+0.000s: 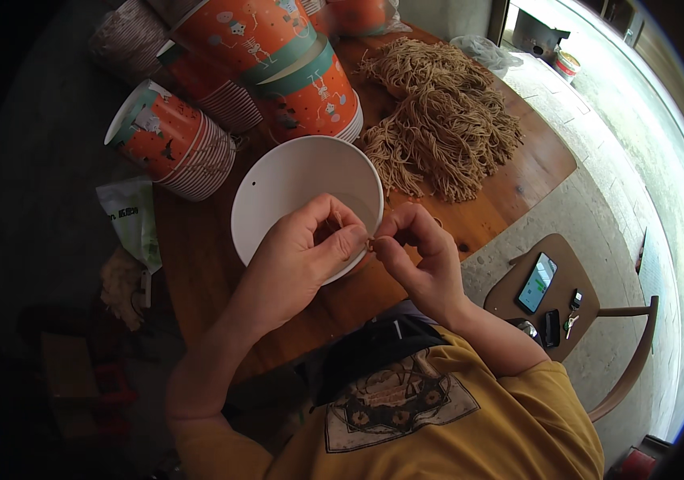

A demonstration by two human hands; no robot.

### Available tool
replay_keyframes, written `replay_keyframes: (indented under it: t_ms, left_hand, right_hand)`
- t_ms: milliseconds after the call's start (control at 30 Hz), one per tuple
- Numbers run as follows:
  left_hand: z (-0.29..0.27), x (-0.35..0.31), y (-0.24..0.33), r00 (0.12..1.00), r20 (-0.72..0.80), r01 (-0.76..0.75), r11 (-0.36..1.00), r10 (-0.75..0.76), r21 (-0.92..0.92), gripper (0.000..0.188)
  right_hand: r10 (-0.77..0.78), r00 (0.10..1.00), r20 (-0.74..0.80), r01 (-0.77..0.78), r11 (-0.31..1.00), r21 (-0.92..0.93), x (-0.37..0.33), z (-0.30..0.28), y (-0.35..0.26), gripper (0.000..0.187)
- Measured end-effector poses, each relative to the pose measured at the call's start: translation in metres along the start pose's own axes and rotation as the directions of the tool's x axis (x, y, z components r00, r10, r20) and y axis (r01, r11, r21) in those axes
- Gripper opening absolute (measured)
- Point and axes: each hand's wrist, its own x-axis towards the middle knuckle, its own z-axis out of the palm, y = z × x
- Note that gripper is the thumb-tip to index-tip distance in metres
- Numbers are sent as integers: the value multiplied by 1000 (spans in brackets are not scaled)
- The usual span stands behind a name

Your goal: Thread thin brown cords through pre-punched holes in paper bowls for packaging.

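- We saw the left hand (303,260) bent over the near side of the white bucket (294,164), its thumb and forefinger brought narrowly together on a tan cord piece (371,243).
- We saw the right hand (426,264) facing it, just beyond the bucket's right rim, with thumb and forefinger pinched on that same piece.
- The fingertips of both hands nearly met there, and they hid most of the cord piece, so we could not tell its full length or shape.
- The white bucket sat on the wooden table (518,190) with its mouth toward us and one small dark hole in its left wall; we could not tell whether either hand touched it.
- Beyond the right hand we had a large heap of tan cords (446,120), loosely tangled on the tabletop.
- Behind the bucket stood a stack of orange buckets (310,100) with green bands and skeleton drawings; a tilted nested stack (170,144) lay to its left.
- To our right, apart from the table, a brown chair (510,280) bore a smartphone (537,282) and keys (571,322).
- We wore a mustard shirt (510,416) with a printed panel.
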Motion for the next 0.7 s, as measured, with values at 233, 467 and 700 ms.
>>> replay_keyframes:
  t_ms: [233, 467, 700]
  left_hand:
    - [-1, 0, 4, 1000, 1, -20, 993, 20, -115, 11]
    - [5, -16, 10, 998, -36, -49, 984, 43, -171, 9]
    - [16, -40, 11, 981, -67, -175, 981, 181, 80, 13]
  right_hand:
    - [-16, 998, 65, 16, 1000, -5, -12, 0, 9, 28]
    - [57, 998, 36, -50, 981, -188, -6, -2, 0, 14]
    - [-271, 960, 74, 281, 933, -226, 2, -13, 1, 10]
